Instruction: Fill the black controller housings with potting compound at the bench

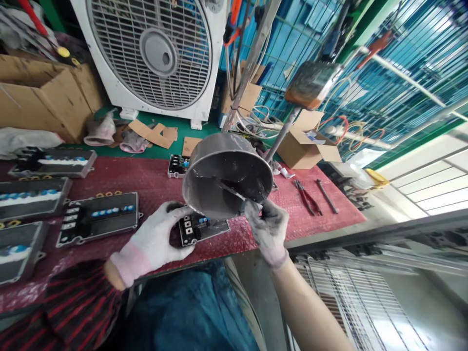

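My right hand [268, 226], in a grey-smeared white glove, pinches a thin metal scraper [234, 191], whose blade reaches into a tilted steel pot [226, 175]. Grey paste coats the pot's inside. My left hand [149, 241], in a white glove with a pink cuff, curls around the end of a black electronic module [206, 231]. That module lies on the red mat [153, 180], just under the pot's lower rim. The pot's rim comes close to my left fingers, and I cannot tell whether they touch.
Several similar modules [98, 219] lie at the left of the mat, and another [178, 165] sits behind the pot. Red-handled pliers [307, 197] and a metal rod [327, 195] lie to the right. A metal stand pole [281, 136] rises behind the pot, with a white fan [157, 53] and cardboard boxes [44, 100] beyond.
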`<state>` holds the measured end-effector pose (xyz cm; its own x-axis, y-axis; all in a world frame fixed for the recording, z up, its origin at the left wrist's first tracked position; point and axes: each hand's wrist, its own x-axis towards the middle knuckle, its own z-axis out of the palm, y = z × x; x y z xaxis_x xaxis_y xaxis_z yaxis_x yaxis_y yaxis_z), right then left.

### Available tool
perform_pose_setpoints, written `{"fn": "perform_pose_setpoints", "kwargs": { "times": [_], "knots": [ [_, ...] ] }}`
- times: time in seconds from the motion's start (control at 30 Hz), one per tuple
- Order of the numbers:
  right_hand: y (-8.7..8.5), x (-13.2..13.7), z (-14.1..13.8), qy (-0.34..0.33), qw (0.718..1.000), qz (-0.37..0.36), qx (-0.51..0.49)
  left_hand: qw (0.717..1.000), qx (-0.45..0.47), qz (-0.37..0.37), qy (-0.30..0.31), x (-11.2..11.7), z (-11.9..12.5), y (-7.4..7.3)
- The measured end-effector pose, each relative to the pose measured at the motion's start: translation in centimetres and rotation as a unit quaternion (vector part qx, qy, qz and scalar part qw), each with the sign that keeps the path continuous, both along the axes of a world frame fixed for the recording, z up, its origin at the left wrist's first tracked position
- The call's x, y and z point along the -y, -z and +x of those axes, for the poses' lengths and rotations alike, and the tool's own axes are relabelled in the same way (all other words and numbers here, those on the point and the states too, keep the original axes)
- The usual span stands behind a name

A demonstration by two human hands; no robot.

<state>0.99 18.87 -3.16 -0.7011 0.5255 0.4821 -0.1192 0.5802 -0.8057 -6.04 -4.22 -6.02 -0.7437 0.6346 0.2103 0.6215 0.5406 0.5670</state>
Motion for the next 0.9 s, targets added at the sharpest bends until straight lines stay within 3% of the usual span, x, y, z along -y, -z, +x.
{"fn": "perform_pose_setpoints", "kwargs": {
  "times": [0.2, 0.63, 0.9],
  "knots": [
    [-0.1, 0.7, -0.6, -0.016, 1.000, 0.022, -0.003, 1.000, 0.015, -0.006, 0.003, 0.0, 0.1, -0.2],
    [-0.3, -0.7, -0.8, 0.011, 0.998, -0.056, 0.015, 1.000, -0.010, 0.015, 0.007, 0.1, 0.1, 0.5],
    [-0.3, -0.3, -1.7, 0.007, 0.998, -0.068, 0.005, 1.000, -0.001, 0.021, 0.003, 0.3, 0.4, 0.6]
  ]
}}
